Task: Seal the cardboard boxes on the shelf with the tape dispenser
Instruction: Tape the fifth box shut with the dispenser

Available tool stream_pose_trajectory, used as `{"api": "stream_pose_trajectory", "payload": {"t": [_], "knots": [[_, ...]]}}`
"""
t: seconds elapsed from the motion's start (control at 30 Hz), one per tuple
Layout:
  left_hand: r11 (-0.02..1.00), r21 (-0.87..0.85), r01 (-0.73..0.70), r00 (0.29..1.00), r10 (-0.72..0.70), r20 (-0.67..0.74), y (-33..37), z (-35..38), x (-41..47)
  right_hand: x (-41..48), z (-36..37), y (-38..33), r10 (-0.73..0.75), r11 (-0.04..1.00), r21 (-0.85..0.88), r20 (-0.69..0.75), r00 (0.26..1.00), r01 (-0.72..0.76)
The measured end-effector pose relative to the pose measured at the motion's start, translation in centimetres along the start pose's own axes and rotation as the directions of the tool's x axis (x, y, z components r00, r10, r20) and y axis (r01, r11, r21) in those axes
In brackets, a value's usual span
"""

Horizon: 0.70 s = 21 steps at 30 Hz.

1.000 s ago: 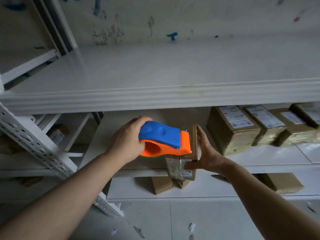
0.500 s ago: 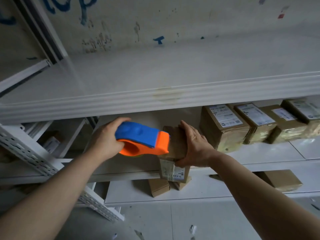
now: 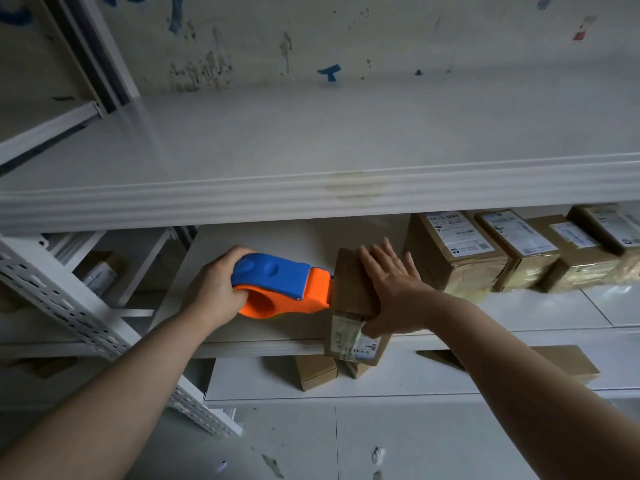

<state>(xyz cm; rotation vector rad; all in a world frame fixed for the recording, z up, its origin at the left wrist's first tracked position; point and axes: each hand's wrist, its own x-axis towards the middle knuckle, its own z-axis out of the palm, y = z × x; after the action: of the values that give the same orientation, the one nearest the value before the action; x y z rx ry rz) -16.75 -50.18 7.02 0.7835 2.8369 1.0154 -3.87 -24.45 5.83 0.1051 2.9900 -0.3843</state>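
Observation:
My left hand [image 3: 214,292] grips the blue and orange tape dispenser [image 3: 280,289], whose orange nose presses against the left side of a small cardboard box [image 3: 351,285] at the front edge of the middle shelf [image 3: 263,344]. My right hand [image 3: 394,289] lies flat over the box's top and right side, fingers spread, thumb under its front. The box's front face carries a white label and hangs slightly past the shelf edge.
Several labelled, taped boxes [image 3: 457,254] stand in a row to the right on the same shelf. The upper shelf board [image 3: 311,195] overhangs just above. Small boxes [image 3: 315,372] and a flat one [image 3: 568,362] lie on the lower shelf. A perforated upright [image 3: 69,306] runs at left.
The dispenser slid off the box's top to its left side. My right hand shifted from the box's right side to lie flat over its top.

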Motion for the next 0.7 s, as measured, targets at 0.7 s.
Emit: {"api": "stream_pose_trajectory", "payload": {"t": [0.7], "knots": [[0.921,0.366,-0.134,0.987,0.156,-0.03,4.0,-0.3,0.9,1.9,4.6,0.9,0.053,0.755,0.655,-0.028,0.998,-0.022]]}}
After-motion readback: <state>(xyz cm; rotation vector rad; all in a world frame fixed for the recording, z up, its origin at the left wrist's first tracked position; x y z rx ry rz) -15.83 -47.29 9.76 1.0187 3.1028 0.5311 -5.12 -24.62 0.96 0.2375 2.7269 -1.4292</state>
